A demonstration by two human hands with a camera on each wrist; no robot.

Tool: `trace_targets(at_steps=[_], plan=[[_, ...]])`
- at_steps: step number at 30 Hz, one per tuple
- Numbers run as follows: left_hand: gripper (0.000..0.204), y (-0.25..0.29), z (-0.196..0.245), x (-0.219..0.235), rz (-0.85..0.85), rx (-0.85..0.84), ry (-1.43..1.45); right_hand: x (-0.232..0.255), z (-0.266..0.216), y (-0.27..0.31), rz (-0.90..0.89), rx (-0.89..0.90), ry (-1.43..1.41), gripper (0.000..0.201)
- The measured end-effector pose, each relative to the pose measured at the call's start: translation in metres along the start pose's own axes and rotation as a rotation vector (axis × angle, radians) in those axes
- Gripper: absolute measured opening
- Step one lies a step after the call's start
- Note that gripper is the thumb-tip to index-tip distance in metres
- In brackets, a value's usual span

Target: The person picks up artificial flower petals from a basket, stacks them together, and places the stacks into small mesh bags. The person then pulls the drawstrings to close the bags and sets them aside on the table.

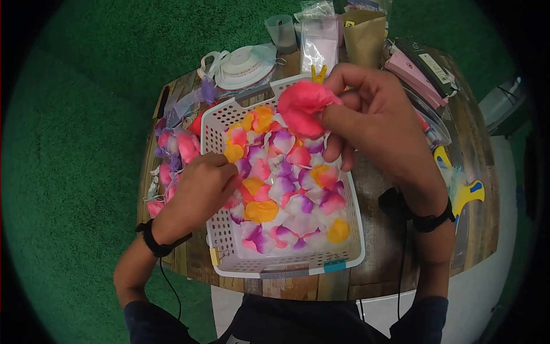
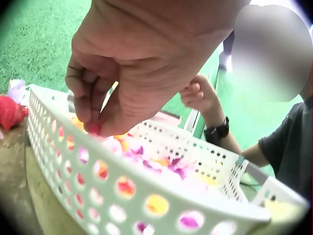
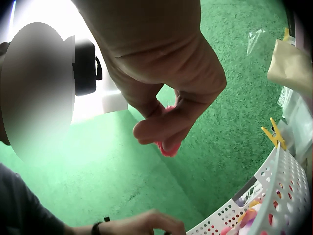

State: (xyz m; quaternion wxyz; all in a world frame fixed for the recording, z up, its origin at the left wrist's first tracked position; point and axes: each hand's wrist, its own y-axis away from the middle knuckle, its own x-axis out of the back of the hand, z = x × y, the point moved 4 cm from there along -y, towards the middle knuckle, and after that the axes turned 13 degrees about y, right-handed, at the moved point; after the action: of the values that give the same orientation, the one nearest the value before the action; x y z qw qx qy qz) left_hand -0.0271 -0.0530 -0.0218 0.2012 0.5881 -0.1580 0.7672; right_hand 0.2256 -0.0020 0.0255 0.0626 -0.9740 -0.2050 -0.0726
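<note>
A white perforated basket (image 1: 286, 269) holds many loose petals (image 1: 260, 211) in pink, purple, white and orange. Above its far right part, my right hand (image 1: 372, 112) pinches a bright pink petal bunch (image 1: 303, 109) between thumb and fingers; the same pink shows below the fingertips of the right hand (image 3: 171, 112) in the right wrist view. My left hand (image 1: 200, 189) reaches over the basket's left rim, fingers bent down at the petals. In the left wrist view, the thumb and fingertips of the left hand (image 2: 122, 73) pinch a small pinkish-red piece (image 2: 94, 128).
Pink and purple bundles (image 1: 186, 146) lie left of the basket. Behind it stand a ribbon roll (image 1: 243, 66), a clear cup (image 1: 281, 34) and a paper bag (image 1: 365, 40). Boxes (image 1: 415, 74) and a yellow-blue tool (image 1: 468, 194) lie at the right. A yellow clip (image 3: 278, 134) sits on the rim.
</note>
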Motion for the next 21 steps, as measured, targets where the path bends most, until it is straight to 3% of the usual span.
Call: trace_targets(at_steps=[1,3,4,6,7,10,12,19,21], plan=[[0.013,-0.002,0.007,0.008,0.001,-0.009,-0.003,-0.003,0.002,0.0,-0.043,-0.042,0.029,0.008],[0.016,-0.002,0.031,0.039,0.272,-0.068,0.233,-0.009,0.007,0.0,-0.105,-0.096,0.06,0.009],[0.026,-0.002,0.051,0.054,0.394,-0.181,0.159,-0.014,0.012,0.0,-0.172,-0.15,0.092,0.01],[0.026,0.0,0.084,0.072,0.47,-0.308,0.059,-0.023,0.019,-0.002,-0.267,-0.188,0.146,0.013],[0.028,-0.001,0.095,0.073,0.497,-0.465,0.005,-0.026,0.022,-0.001,-0.324,-0.232,0.169,0.014],[0.029,-0.002,0.114,0.059,0.529,-0.684,-0.19,-0.032,0.029,0.001,-0.412,-0.214,0.061,0.016],[0.028,-0.005,0.115,0.053,0.508,-0.687,-0.222,-0.031,0.022,0.003,-0.492,-0.256,-0.04,0.016],[0.035,-0.005,0.11,0.047,0.475,-0.677,-0.284,-0.022,0.016,0.003,-0.446,-0.276,-0.212,0.009],[0.037,-0.006,0.108,0.046,0.488,-0.666,-0.289,-0.023,0.016,0.004,-0.481,-0.259,-0.223,0.017]])
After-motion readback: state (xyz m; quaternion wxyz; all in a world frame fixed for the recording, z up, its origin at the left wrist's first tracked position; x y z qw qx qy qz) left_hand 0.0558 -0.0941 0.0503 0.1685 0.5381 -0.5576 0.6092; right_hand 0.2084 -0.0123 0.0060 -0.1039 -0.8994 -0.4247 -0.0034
